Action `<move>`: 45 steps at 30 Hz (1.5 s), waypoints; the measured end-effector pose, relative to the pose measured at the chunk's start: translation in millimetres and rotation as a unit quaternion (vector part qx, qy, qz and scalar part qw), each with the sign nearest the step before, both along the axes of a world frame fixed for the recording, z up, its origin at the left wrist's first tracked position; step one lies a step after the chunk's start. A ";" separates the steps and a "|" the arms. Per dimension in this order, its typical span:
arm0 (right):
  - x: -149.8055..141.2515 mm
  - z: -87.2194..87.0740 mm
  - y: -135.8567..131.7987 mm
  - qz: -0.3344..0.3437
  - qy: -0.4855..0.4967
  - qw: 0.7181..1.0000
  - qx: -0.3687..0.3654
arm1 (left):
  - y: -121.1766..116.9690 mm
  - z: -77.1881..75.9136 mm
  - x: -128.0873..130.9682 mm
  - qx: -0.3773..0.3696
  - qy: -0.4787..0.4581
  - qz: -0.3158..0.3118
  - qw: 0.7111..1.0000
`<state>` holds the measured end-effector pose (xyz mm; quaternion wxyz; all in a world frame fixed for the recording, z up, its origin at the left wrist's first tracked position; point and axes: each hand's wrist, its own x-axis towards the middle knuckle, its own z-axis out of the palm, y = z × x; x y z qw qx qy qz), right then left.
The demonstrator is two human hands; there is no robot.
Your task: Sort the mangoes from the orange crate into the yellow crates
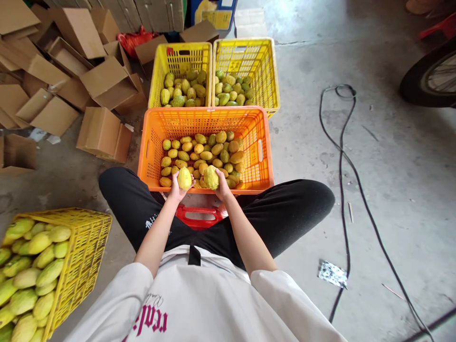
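My left hand holds a smooth, bright yellow oval fruit that looks like a small papaya. In my right hand is a rounder, lumpy yellow-green fruit of similar kind. Both hands are side by side over the near part of an orange plastic crate, with fingers curled around the fruits. Inside that crate lie many yellow, orange and greenish fruits. The undersides of the two held fruits are hidden by my hands.
Two yellow crates with greener fruits stand behind the orange one. A full yellow crate is at lower left. Cardboard boxes pile up at left. A black cable and a wheel are at right.
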<state>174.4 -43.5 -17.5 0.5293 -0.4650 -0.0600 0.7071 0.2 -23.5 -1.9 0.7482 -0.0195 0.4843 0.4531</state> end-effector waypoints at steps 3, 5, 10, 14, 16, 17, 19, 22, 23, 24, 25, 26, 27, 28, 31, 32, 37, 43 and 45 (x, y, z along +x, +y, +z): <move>1.4 0.6 1.4 -0.012 0.000 1.000 -0.012 | 0.4 -1.3 -1.5 -0.004 -0.007 -0.002 1.000; 3.1 -1.0 2.0 -0.021 0.004 1.000 -0.014 | 0.4 -2.8 -2.1 -0.005 -0.008 -0.007 1.000; 5.3 -11.6 2.8 -0.043 0.008 0.999 -0.008 | 0.6 -7.0 -2.2 -0.003 -0.002 -0.015 1.000; 2.5 -17.2 2.8 -0.041 -0.013 0.999 -0.025 | 0.8 -9.3 -3.2 -0.022 -0.005 0.004 1.000; 0.7 -16.1 1.8 -0.043 -0.023 0.999 -0.021 | 0.9 -9.4 -3.8 -0.028 -0.007 0.010 1.000; 0.0 -14.7 1.1 -0.044 -0.030 0.999 -0.014 | 0.9 -9.1 -3.9 -0.028 -0.007 0.009 1.000; -0.7 -11.1 -0.4 -0.046 -0.042 0.998 0.007 | 0.7 -7.9 -3.9 -0.025 -0.008 0.003 1.000; 0.0 -6.3 -1.6 -0.044 -0.042 0.998 0.023 | 0.1 -5.4 -3.8 -0.011 -0.009 -0.011 1.000; 0.7 -5.3 -1.7 -0.044 -0.039 0.998 0.020 | -0.3 -4.7 -3.9 -0.005 -0.010 -0.016 1.000; 1.3 -4.5 -1.6 -0.046 -0.036 0.998 0.016 | -0.9 -4.0 -4.1 0.002 -0.010 -0.020 1.000; 1.9 -4.0 -1.5 -0.049 -0.033 0.998 0.011 | -1.5 -3.6 -4.3 0.010 -0.009 -0.023 1.000; 2.4 -3.6 -1.3 -0.052 -0.029 0.998 0.008 | -2.2 -3.2 -4.5 0.016 -0.006 -0.026 1.000; 2.7 -3.2 -1.3 -0.053 -0.025 0.998 0.007 | -2.9 -2.9 -4.6 0.023 -0.003 -0.027 0.999; 2.8 -2.9 -1.4 -0.051 -0.020 0.998 0.009 | -3.6 -2.7 -4.6 0.029 0.000 -0.029 0.999; 2.5 -2.1 -1.9 -0.042 -0.009 0.999 0.018 | -4.3 -2.2 -4.1 0.035 -0.006 -0.029 0.999; 2.5 -1.9 -1.9 -0.041 -0.006 0.999 0.018 | -4.1 -2.1 -3.7 0.033 -0.011 -0.024 0.999; 3.9 -1.1 0.0 -0.027 0.036 0.999 -0.006 | -2.3 -3.7 -2.4 0.013 -0.020 0.019 1.000; 6.4 0.4 2.8 -0.012 0.062 0.997 -0.046 | -2.0 -5.4 -3.1 -0.002 -0.033 0.027 0.999; 6.0 0.4 3.5 -0.019 0.064 0.996 -0.054 | -1.8 -4.8 -3.1 -0.006 -0.034 0.025 0.999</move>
